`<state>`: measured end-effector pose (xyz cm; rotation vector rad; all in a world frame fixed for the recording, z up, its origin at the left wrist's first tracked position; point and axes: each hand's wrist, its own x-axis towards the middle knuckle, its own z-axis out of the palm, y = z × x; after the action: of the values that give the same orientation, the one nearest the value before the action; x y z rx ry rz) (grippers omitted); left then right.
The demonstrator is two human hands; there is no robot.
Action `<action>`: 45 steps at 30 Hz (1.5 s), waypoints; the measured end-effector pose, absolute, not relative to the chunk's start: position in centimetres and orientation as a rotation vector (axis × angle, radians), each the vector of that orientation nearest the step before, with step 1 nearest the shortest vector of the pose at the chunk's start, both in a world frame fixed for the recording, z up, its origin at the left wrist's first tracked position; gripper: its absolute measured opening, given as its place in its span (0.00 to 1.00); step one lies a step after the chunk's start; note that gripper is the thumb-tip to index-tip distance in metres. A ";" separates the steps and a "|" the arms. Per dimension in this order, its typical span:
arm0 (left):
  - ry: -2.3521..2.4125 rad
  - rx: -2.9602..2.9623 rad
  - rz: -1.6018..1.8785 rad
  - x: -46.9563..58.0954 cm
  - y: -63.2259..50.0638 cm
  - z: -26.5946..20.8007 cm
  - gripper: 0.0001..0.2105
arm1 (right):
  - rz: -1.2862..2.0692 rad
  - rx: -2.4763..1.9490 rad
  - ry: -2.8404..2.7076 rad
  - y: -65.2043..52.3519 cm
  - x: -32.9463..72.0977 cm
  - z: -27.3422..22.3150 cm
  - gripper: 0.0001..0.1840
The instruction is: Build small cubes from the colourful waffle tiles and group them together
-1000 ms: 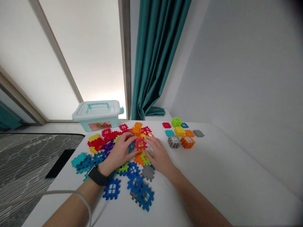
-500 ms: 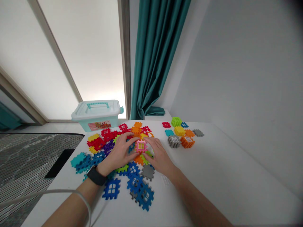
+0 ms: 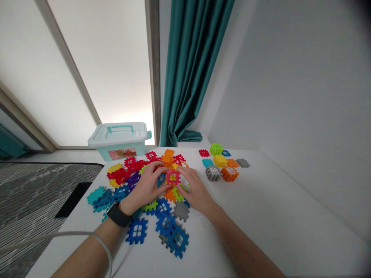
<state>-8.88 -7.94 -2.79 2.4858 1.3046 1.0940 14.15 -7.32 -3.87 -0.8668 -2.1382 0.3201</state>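
A pinkish-red square interlocking window block (image 3: 173, 177) is held just above the pile, its window side facing up toward me. My left hand (image 3: 147, 181) is closed on its left side, fingers at the far edge and thumb at the near edge. My right hand (image 3: 197, 189) grips the right side in a similar way. Whether the block is one plate or several joined ones, I cannot tell. Under and around the hands lie loose notched plates: orange (image 3: 170, 195), lime green (image 3: 178, 194), grey (image 3: 181, 211) and blue (image 3: 164, 224).
At the right back stand small assembled cubes in green (image 3: 216, 149), yellow (image 3: 220, 160), grey (image 3: 213, 173) and orange (image 3: 230, 174), with single plates beside them. A lidded pale-teal box (image 3: 121, 148) stands at the back left. A white cable (image 3: 95, 236) crosses my left forearm.
The window block has tipped slightly and looks a deeper red, with less glare on it. Both hands stay in nearly the same place.
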 end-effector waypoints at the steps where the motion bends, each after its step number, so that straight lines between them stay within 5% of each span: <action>1: 1.306 2.483 1.090 -8.9 -7.9 -2.8 0.20 | 0.305 -0.852 -2.146 -7.2 14.2 -3.9 0.32; 45: 1.243 2.480 1.125 -9.5 -7.5 -2.5 0.13 | 0.177 -0.777 -2.099 -6.8 14.6 -4.0 0.12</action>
<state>-9.46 -7.48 -2.47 2.4798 1.2431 1.1245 14.65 -6.75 -4.03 -0.7774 -2.0993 0.1771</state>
